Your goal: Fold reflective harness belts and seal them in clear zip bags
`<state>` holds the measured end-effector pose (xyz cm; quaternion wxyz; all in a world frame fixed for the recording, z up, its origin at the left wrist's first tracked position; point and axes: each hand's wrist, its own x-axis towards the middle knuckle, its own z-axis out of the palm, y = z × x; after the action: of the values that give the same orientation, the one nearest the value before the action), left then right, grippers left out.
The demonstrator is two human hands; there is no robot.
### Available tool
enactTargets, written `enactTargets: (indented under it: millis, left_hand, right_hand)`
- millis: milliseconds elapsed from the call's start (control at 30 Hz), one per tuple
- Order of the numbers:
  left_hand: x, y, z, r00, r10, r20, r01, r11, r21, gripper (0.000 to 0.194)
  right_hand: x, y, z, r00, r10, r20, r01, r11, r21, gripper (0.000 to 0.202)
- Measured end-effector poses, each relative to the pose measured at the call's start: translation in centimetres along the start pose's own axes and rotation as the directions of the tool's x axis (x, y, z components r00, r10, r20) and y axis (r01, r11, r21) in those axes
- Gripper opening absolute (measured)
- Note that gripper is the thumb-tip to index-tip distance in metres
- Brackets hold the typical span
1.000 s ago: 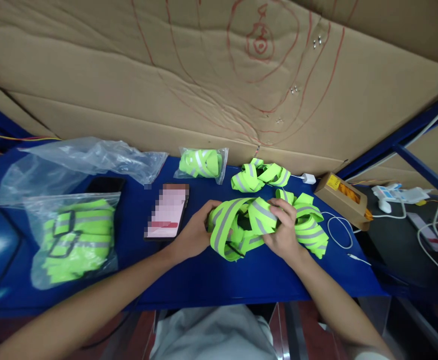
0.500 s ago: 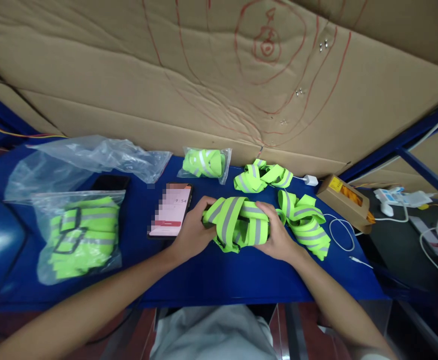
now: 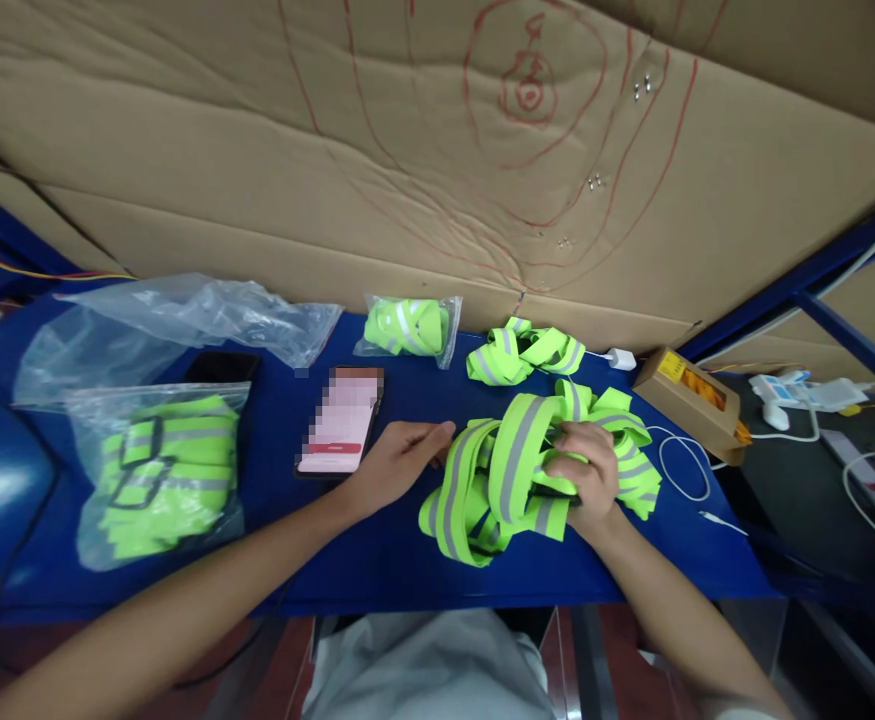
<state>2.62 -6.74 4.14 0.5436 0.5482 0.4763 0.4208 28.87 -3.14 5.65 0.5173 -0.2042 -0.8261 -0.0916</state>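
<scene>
A neon-green reflective strap harness [image 3: 516, 470] with grey stripes lies in loose loops in front of me. My right hand [image 3: 591, 470] is closed around its right part, fingers curled over the straps. At its left edge, my left hand [image 3: 399, 460] has thumb and fingers together; whether a strap is between the fingertips is hidden. Just behind my right hand lies another green strap bundle [image 3: 632, 465], partly covered. Farther back is a third strap bundle [image 3: 523, 355]. A phone [image 3: 343, 420] with a lit screen rests left of my left hand.
A bagged folded green harness [image 3: 171, 475] lies at the left, and a smaller bagged roll [image 3: 407, 327] at the back. Clear plastic bags [image 3: 204, 310] and a dark phone [image 3: 223, 367] are behind. At right are a cardboard box [image 3: 688, 405], white cable [image 3: 681, 470] and power strip [image 3: 812, 393].
The compact bundle between both hands has loosened into wider loops and shifted right and nearer. My right hand has moved right with it and turned over the straps; my left hand moved slightly.
</scene>
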Motion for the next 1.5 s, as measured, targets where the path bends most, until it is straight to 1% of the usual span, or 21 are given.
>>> enactTargets:
  millis: [67,100,133,200,267,333,367,400,533,633,733,833,900,967,1033,1100,1200,1267,1333,1400,1500]
  left_hand:
    - [0.0,0.0,0.2,0.993,0.086,-0.078,-0.077,0.991,0.105,0.038]
    - [-0.1,0.0,0.2,0.988,0.132,-0.081,-0.122,0.985,0.124,0.033]
    - [-0.2,0.0,0.2,0.982,0.177,-0.07,-0.167,0.977,0.13,0.037]
    - [-0.4,0.2,-0.1,0.969,0.249,-0.001,-0.246,0.958,0.145,0.053]
    - [-0.5,0.3,-0.4,0.956,0.263,0.133,-0.282,0.947,0.155,0.066]
    - [-0.6,0.4,-0.4,0.941,0.231,0.245,-0.276,0.947,0.167,0.064]
    - [-0.6,0.3,-0.3,0.94,0.217,0.264,-0.271,0.944,0.187,0.059]
    - [-0.6,0.2,-0.2,0.943,0.21,0.258,-0.268,0.938,0.218,0.051]
    - [-0.4,-0.2,0.3,0.966,0.216,0.145,-0.254,0.904,0.343,0.024]
    - [-0.5,0.0,-0.1,0.942,0.321,0.095,-0.335,0.888,0.315,0.015]
    - [-0.7,0.5,-0.8,0.901,0.431,0.053,-0.433,0.882,0.185,0.025]
    - [-1.1,0.8,-1.1,0.891,0.443,0.103,-0.454,0.88,0.143,0.041]
    - [-1.2,0.8,-0.9,0.876,0.448,0.179,-0.481,0.843,0.242,0.049]
    - [-1.2,0.6,-0.3,0.854,0.459,0.246,-0.52,0.768,0.373,0.057]
    - [-1.1,0.3,0.4,0.843,0.462,0.274,-0.537,0.71,0.455,0.052]
    - [-1.1,0.1,0.7,0.852,0.461,0.248,-0.52,0.697,0.494,0.038]
    - [-1.1,0.0,0.4,0.847,0.523,0.094,-0.486,0.693,0.532,0.022]
    - [-1.0,0.2,-0.1,0.815,0.579,-0.029,-0.465,0.683,0.564,0.018]
    - [-0.9,0.4,-0.6,0.786,0.608,-0.112,-0.431,0.668,0.607,0.016]
    - [-0.7,0.5,-1.0,0.762,0.63,-0.15,-0.398,0.637,0.66,0.014]
    - [-0.7,0.5,-1.1,0.711,0.684,-0.161,-0.386,0.571,0.724,0.012]
  right_hand:
    - [-0.1,0.0,-0.2,0.996,-0.086,0.027,0.085,0.996,0.03,0.019]
    - [-0.1,0.0,-0.4,0.991,-0.122,0.048,0.12,0.992,0.044,0.021]
    - [-0.2,0.0,-0.5,0.987,-0.146,0.068,0.143,0.988,0.053,0.022]
    - [-0.5,-0.2,-0.6,0.982,-0.163,0.093,0.16,0.986,0.047,0.023]
    - [-0.8,-0.4,-0.6,0.98,-0.168,0.102,0.166,0.986,0.032,0.023]
    - [-1.0,-0.4,-0.4,0.982,-0.165,0.092,0.161,0.986,0.045,0.022]
    - [-1.0,-0.4,-0.2,0.984,-0.155,0.089,0.15,0.987,0.064,0.021]
    - [-1.0,-0.2,-0.1,0.987,-0.137,0.088,0.129,0.988,0.087,0.021]
    - [-0.8,0.4,0.6,0.993,-0.001,0.117,-0.012,0.994,0.112,0.024]
    - [-0.9,0.6,0.9,0.988,0.07,0.136,-0.078,0.995,0.058,0.03]
    - [-1.1,0.5,1.1,0.979,0.094,0.179,-0.098,0.995,0.01,0.034]
    - [-1.1,0.4,1.1,0.976,0.084,0.199,-0.085,0.996,-0.007,0.031]
    - [-0.8,0.4,1.1,0.988,0.016,0.156,-0.02,1.0,0.023,0.025]
    - [-0.6,0.3,1.1,0.995,-0.063,0.084,0.057,0.996,0.072,0.022]
    - [-0.5,0.3,1.2,0.994,-0.094,0.057,0.088,0.99,0.109,0.022]
    - [-0.5,0.3,1.3,0.993,-0.082,0.084,0.072,0.991,0.115,0.02]
    - [-0.6,0.4,1.7,0.996,-0.043,0.083,0.04,0.998,0.045,0.014]
    - [-0.5,0.5,1.9,0.998,0.01,0.067,-0.008,1.0,-0.02,0.012]
    - [-0.3,0.7,2.0,0.993,0.093,0.07,-0.089,0.994,-0.061,0.02]
    - [-0.3,0.8,1.9,0.98,0.19,0.056,-0.185,0.979,-0.085,0.028]
    - [-0.3,1.3,1.6,0.944,0.33,-0.031,-0.331,0.942,-0.061,0.026]
